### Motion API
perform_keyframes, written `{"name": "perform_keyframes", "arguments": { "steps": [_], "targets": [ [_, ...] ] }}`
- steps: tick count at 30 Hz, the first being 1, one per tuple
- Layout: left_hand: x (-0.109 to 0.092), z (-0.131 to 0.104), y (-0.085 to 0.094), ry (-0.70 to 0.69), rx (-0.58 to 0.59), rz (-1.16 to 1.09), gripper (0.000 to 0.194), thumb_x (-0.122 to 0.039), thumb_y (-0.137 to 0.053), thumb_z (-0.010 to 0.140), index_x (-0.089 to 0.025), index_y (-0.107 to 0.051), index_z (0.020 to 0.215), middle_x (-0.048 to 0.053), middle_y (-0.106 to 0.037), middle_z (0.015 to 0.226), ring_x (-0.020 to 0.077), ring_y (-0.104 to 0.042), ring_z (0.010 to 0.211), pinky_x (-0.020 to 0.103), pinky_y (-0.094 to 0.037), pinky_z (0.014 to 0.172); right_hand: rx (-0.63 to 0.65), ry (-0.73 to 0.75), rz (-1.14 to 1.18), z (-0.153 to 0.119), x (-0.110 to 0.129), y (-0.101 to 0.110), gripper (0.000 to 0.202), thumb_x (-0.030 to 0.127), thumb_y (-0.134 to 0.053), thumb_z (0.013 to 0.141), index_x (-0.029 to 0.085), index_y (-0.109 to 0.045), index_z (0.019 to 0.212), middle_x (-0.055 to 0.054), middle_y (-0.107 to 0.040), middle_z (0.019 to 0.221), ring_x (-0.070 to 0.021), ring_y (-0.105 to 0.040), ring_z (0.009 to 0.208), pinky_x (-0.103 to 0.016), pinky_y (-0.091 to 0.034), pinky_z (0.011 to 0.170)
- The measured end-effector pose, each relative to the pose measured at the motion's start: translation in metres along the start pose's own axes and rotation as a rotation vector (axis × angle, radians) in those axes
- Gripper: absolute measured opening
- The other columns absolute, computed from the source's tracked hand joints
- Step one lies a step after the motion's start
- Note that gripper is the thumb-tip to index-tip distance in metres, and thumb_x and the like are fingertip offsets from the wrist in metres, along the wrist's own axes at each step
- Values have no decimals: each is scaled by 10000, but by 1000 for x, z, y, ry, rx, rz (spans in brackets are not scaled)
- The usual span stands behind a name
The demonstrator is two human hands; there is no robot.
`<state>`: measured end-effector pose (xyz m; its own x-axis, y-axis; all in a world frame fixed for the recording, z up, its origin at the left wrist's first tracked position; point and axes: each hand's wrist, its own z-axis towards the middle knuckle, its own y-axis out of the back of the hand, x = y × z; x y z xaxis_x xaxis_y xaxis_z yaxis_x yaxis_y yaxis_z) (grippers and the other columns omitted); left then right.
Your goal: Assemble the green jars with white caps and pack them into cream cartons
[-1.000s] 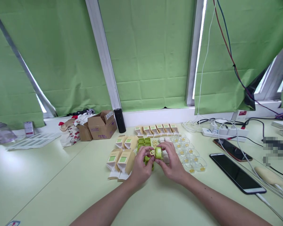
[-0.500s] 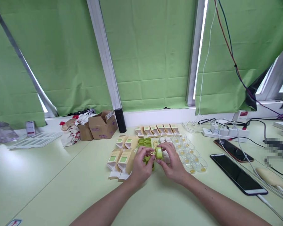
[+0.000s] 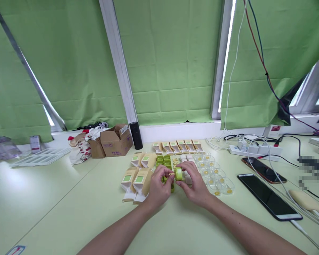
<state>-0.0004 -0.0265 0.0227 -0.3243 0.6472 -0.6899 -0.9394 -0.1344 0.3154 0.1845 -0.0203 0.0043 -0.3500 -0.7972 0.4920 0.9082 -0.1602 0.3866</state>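
Observation:
My right hand (image 3: 194, 184) pinches a small green container (image 3: 178, 174) between thumb and fingers, above the middle of the table. My left hand (image 3: 161, 186) grips a small yellow plastic piece (image 3: 171, 174) at the container's left side; whether the two are joined I cannot tell. Beneath and behind the hands lie several green square cups (image 3: 163, 161), a patch of small yellow pieces (image 3: 175, 162) and white rounded blocks (image 3: 188, 157), partly hidden. Right of my right hand are several clear cups (image 3: 216, 177) with yellow centres. Kraft paper boxes with green labels (image 3: 142, 180) stand left of my left hand.
More small kraft boxes (image 3: 175, 147) form a row at the back. A brown carton (image 3: 115, 141) and black cylinder (image 3: 135, 135) stand by the wall. Two phones, one large (image 3: 268, 196), a power strip (image 3: 255, 151) and loose cables lie at right. A white tray (image 3: 41, 157) is far left.
The yellow piece in my left hand has turned, from showing its ring-shaped face to nearly edge-on. Both hands stay in about the same place, with the green container still in my right.

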Motion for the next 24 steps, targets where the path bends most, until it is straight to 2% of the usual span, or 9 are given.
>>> {"name": "perform_keyframes", "arguments": {
  "steps": [20,24],
  "targets": [
    [5,0,-1,86,58,-136,169,-311,-638,946,-190,-622,829,15,-590,836,148,-601,690,271,-502,639,14,10,44,0,-3,0,426,215,-708,893,274,-595,1299,-109,-666,1191,-331,-568,1164,-536,-530,985],
    [5,0,-1,73,45,-125,166,-328,-657,938,-190,-630,849,16,-608,827,154,-607,720,268,-503,662,23,-33,111,1,3,-1,465,179,-688,888,291,-584,1327,-108,-647,1220,-303,-591,1096,-463,-563,881]
  ]
}}
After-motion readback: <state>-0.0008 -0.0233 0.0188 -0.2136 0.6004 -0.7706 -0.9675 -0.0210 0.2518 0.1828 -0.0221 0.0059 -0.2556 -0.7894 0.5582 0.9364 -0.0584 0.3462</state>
